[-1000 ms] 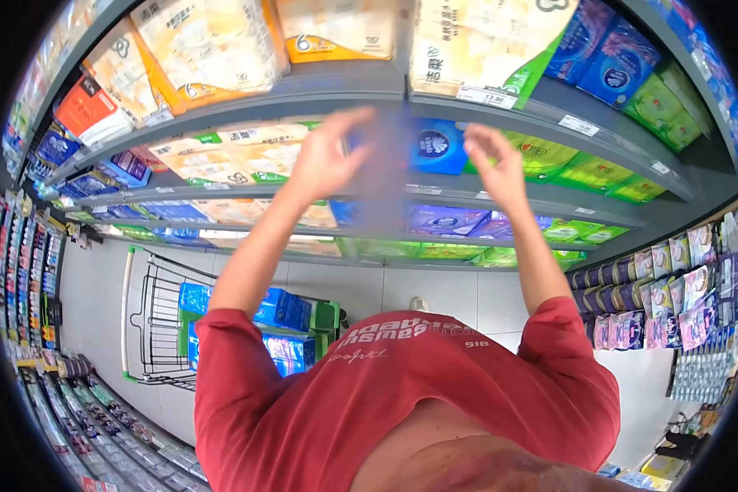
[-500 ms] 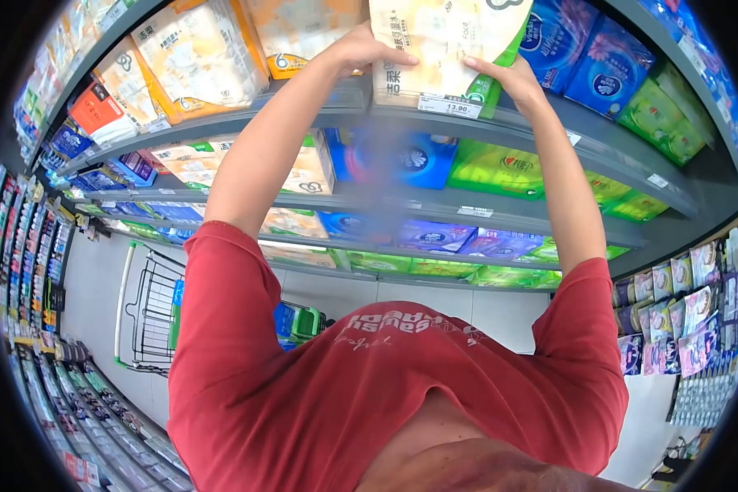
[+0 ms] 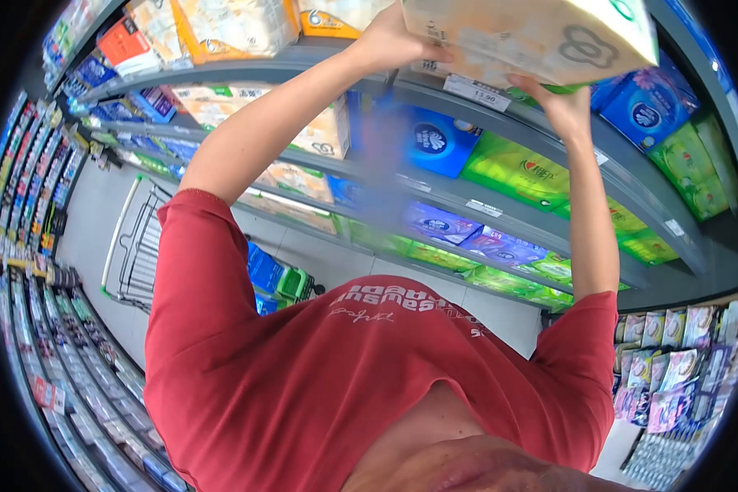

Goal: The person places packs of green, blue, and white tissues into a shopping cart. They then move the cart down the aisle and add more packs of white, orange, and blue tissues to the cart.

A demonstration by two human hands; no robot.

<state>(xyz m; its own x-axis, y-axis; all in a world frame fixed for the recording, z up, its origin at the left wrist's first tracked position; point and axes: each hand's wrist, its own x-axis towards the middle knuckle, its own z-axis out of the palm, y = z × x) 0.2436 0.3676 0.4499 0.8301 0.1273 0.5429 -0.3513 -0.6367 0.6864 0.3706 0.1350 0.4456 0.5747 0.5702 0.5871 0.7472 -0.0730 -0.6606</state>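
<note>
A large cream-coloured pack of tissues (image 3: 517, 41) is held between my two hands at the upper shelf, tilted and partly cut off by the frame's top edge. My left hand (image 3: 398, 41) grips its left end, thumb along the lower face. Under its right part, my right hand (image 3: 559, 107) holds it with the thumb on the near face; the other fingers are mostly hidden. Just below the pack, a price label (image 3: 477, 92) sits on the shelf edge. Blue tissue packs (image 3: 644, 102) stand on the shelf right of my right hand.
Lower shelves hold blue packs (image 3: 443, 143), green packs (image 3: 517, 172) and purple packs (image 3: 439, 223). Cream-and-orange packs (image 3: 238, 29) line the upper left. A shopping cart (image 3: 139, 246) stands on the floor at left. Hanging packets (image 3: 672, 377) are on the right.
The tissue pack has been tilted and raised off the shelf edge, moving rightward in view with both hands on it. My view has turned, so the shelves appear slanted.
</note>
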